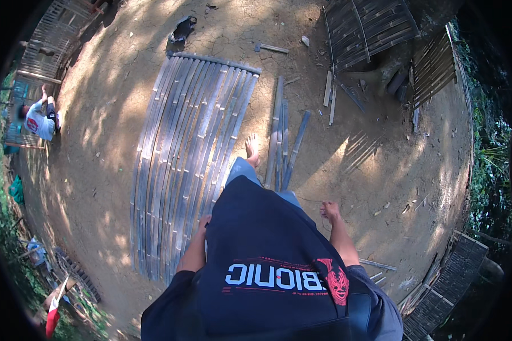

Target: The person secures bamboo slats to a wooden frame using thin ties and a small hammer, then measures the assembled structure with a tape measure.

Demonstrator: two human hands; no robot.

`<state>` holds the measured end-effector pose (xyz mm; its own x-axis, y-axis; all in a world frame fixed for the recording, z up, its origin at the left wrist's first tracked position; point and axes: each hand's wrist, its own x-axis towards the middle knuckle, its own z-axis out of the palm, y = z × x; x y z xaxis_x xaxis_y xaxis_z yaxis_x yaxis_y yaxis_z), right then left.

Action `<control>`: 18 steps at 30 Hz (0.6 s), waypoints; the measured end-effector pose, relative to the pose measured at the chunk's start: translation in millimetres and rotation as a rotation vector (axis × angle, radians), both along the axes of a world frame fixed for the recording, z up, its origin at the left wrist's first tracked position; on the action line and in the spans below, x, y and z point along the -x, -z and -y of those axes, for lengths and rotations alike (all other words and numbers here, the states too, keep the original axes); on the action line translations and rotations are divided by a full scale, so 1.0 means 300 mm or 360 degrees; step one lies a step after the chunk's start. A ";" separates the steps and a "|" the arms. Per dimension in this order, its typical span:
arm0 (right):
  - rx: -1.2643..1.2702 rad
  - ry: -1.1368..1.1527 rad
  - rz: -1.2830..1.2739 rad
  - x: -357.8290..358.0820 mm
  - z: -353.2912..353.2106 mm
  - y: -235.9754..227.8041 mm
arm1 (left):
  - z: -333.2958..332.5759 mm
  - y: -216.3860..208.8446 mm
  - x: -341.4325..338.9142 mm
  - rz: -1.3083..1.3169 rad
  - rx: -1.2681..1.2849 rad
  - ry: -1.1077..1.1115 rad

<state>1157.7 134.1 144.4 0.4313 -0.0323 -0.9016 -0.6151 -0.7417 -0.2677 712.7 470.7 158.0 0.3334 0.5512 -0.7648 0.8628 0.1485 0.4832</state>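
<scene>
A long panel of split bamboo slats lies on the bare ground to my left, its slats joined along a crosspiece at the far end. My left hand hangs by my side above the panel's near right edge. My shirt hides most of its fingers. Away from my body on the right, my right hand hangs with the fingers curled in, and nothing shows in it. Loose bamboo strips lie on the ground ahead, just right of the panel. My bare foot is between the panel and these strips.
A wooden-handled hammer or axe lies beyond the panel, near a dark torn object. Slatted bamboo panels stand at the far right. Another person crouches at far left beside a bamboo structure. A dark slatted panel is at lower right.
</scene>
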 end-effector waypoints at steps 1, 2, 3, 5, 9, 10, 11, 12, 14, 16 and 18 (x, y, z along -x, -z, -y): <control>0.0111 0.0037 -0.0153 -0.030 -0.004 -0.012 | -0.074 0.004 -0.080 0.0026 0.0002 -0.0082; 0.0135 0.0042 -0.0099 -0.105 -0.050 -0.019 | -0.151 0.010 -0.169 0.0074 0.0048 -0.0275; 0.0154 0.0069 -0.0059 -0.144 -0.088 -0.022 | -0.241 0.009 -0.266 0.0129 0.0135 -0.0513; 0.0041 0.0112 0.0049 -0.233 -0.133 -0.032 | -0.422 -0.035 -0.454 0.0312 0.0145 -0.0754; -0.0186 -0.0006 0.0095 -0.578 -0.443 -0.016 | -0.733 -0.234 -0.791 0.0509 -0.0013 -0.0953; -0.0231 -0.0155 0.0112 -0.680 -0.557 -0.009 | -0.785 -0.240 -0.821 0.0526 -0.0069 -0.1005; -0.0273 -0.0309 0.0125 -0.782 -0.670 -0.016 | -0.808 -0.241 -0.850 0.0529 -0.0089 -0.1083; -0.0317 -0.0386 0.0188 -0.867 -0.796 -0.020 | -0.827 -0.232 -0.864 0.0457 -0.0091 -0.1129; -0.0404 -0.0523 0.0269 -1.072 -0.994 -0.018 | -0.816 -0.192 -0.902 0.0329 -0.0062 -0.1233; -0.0509 -0.0656 0.0268 -1.277 -1.154 0.028 | -0.753 -0.147 -0.929 0.0208 -0.0049 -0.1405; -0.0553 -0.0825 0.0177 -1.496 -1.302 0.092 | -0.667 -0.099 -0.994 0.0027 -0.0054 -0.1643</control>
